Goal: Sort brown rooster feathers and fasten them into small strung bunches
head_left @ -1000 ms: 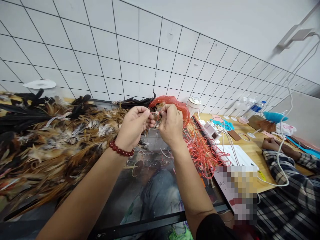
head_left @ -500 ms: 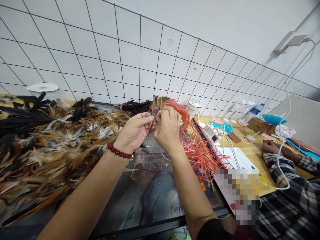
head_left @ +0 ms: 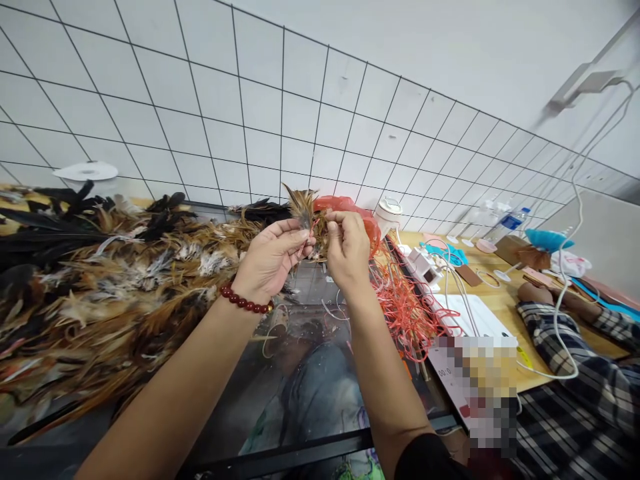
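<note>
Between the thumb and fingers of my left hand (head_left: pixel 273 257), a small bunch of brown feathers (head_left: pixel 300 205) is pinched, its tips pointing up. A bit of thin red cord (head_left: pixel 312 230) shows at the base of the bunch. My right hand (head_left: pixel 347 250) is just to the right, thumb and fingertips drawn together; what they pinch is too small to make out. Behind it lies a red plastic bag (head_left: pixel 373 230). A big pile of brown, white and black feathers (head_left: pixel 135 293) spreads beside my left forearm.
A tangle of red cords (head_left: pixel 405 307) lies right of my right forearm, beside a white power strip (head_left: pixel 420 267) with cables. A white lidded cup (head_left: pixel 389 212) stands near the black wire grid (head_left: pixel 283 87). At far right is a co-worker's plaid sleeve (head_left: pixel 555 337).
My right hand has moved slightly right, away from my left fingers. The feather bunch in my left hand has shifted a little left and shows more fully.
</note>
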`<state>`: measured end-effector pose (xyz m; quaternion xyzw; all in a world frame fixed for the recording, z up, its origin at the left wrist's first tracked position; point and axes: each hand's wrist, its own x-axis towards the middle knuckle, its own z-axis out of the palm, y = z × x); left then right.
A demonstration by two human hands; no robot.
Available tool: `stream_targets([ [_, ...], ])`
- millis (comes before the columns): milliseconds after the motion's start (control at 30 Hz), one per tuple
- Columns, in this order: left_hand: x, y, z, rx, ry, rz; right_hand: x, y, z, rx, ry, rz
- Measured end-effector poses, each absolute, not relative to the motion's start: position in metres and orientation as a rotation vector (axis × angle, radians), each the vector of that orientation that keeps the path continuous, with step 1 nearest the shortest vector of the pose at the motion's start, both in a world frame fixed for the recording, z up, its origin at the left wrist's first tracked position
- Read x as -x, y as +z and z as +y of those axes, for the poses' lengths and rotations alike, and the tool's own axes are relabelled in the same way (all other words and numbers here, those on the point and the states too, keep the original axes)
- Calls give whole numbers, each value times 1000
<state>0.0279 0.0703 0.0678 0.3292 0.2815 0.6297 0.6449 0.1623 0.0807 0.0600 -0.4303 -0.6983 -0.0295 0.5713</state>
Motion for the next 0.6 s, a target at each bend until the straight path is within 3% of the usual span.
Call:
stream_targets([
  [233, -29, 64, 74, -718, 1513, 638, -164, 65, 75, 995, 385, -1708],
  [600, -30, 64, 73, -715, 1576, 654, -161, 69, 71, 1084, 396, -1726],
])
